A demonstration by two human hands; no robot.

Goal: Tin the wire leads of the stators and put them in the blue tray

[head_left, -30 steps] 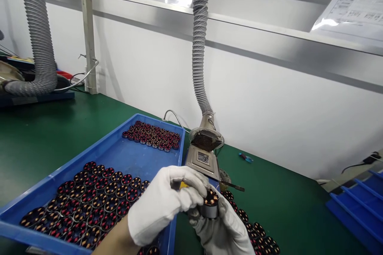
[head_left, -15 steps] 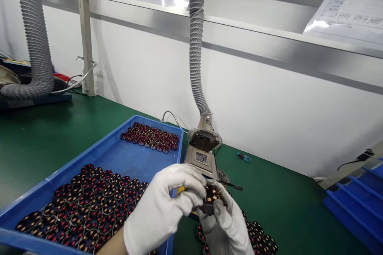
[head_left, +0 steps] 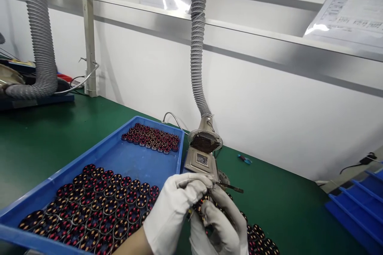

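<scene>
Both my hands wear white gloves and meet low in the middle of the head view. Between them is a motor stator (head_left: 198,206), a small dark ring with copper windings, mostly covered by the gloves. My right hand (head_left: 223,221) is closed around it from the right and below. The fingers of my left hand (head_left: 176,203) are bent and pressed together at its upper side; the exact spot they pinch is hidden. Just left of my left hand, a blue tray (head_left: 131,164) holds many similar stators (head_left: 110,189), with red or copper-coloured windings.
Behind my hands stands a metal device with a square plate (head_left: 202,160), under a fume hose (head_left: 196,48). More stators (head_left: 261,239) lie on the green table right of my right hand. Small blue-handled pliers (head_left: 244,159) lie farther back. Blue bins (head_left: 359,207) stand at right.
My left hand has shifted right and slightly down, with its fingers now over the stator. The stator has tilted and lowered in my right hand and shows less. The camera view has moved slightly.
</scene>
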